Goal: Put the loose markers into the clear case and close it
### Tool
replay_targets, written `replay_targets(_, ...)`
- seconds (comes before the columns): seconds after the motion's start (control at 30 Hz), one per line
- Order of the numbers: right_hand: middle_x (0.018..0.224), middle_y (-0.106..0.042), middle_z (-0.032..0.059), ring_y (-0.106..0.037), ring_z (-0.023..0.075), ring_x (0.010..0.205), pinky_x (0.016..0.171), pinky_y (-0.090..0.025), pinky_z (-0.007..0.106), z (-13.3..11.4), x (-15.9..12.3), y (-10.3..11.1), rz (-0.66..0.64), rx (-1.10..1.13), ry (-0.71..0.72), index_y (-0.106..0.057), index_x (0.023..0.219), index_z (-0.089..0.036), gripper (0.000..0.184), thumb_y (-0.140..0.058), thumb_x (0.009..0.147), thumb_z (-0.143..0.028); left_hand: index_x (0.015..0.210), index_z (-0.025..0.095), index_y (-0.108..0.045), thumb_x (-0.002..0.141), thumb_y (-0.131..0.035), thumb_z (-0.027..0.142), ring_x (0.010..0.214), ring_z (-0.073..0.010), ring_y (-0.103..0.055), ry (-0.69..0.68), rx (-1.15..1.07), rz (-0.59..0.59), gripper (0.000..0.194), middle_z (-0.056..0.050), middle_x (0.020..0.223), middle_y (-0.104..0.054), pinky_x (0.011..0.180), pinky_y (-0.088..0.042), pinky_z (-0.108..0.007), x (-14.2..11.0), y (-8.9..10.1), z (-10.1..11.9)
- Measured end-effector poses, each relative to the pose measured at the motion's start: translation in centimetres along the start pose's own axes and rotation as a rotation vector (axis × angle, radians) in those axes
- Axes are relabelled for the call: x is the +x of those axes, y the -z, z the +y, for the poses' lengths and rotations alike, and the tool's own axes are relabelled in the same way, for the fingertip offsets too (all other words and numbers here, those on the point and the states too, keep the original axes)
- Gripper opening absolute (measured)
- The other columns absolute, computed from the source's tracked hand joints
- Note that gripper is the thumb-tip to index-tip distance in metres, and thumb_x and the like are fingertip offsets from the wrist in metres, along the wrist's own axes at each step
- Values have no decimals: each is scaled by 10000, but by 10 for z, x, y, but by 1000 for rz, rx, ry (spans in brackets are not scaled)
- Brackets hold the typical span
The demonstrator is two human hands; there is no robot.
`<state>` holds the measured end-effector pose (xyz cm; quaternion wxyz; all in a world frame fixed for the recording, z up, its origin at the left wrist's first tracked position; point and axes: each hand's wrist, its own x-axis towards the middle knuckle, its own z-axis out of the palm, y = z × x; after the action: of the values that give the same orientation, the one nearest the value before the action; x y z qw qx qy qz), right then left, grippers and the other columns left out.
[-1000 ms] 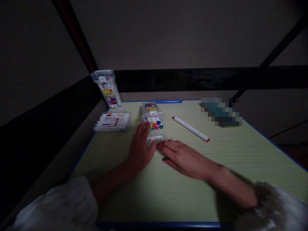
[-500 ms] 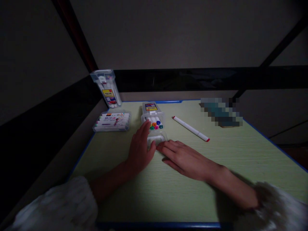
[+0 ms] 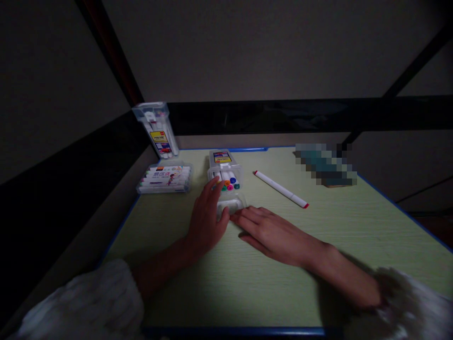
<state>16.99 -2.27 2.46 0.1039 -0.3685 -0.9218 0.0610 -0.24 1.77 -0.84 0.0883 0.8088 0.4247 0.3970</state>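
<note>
Clear plastic marker case (image 3: 222, 157) is lying flat right in front of the hands, open end toward them, with white markers (image 3: 227, 183) inside showing colourful round ends. Its flipped-open lid (image 3: 231, 206) sits between the hands. Left hand (image 3: 203, 222) is kinda open around the lid's left side, thumb and fingers apart, fingertips up by the markers. Right hand (image 3: 279, 233) has its fingers close together, thumb apart, tips at the lid's near right corner; can't tell if it's pressing. Past the right hand there's a loose red-tipped marker (image 3: 281, 189), then a pixelated object (image 3: 323, 165) farther right. Beyond the left hand: a flat marker pack (image 3: 164, 178), and an upright marker case (image 3: 161, 134) behind that.
</note>
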Motion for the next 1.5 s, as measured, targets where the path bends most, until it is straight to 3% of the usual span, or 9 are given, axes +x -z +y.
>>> replay_targets(1.07,1110,-583,123,-539,230,1001,866,-445,420,1,-2,-1,0,-39,9,-456,1217,-140,373,-470,850,-199,1096,181,-450,733,-448,93,1132,-256,-453,-32,10,-14,373,-127,1288,-386,863,-435,-406,0,1,2)
replay_targets(1.27,1094,-587,128,-545,229,990,857,-448,424,1,-2,-1,16,-29,14,-463,1208,-145,366,-478,845,-195,1043,180,-466,731,-452,89,1044,-230,-519,-37,18,-22,325,-126,1293,-386,877,-426,-400,0,1,1)
replay_targets(1.5,1087,-582,120,-539,233,989,865,-447,422,0,-1,0,-14,-38,0,-478,1168,-146,324,-467,851,-208,949,172,-497,741,-438,82,1132,-246,-466,-64,43,-42,234,-125,1278,-409,901,-408,-410,1,2,4)
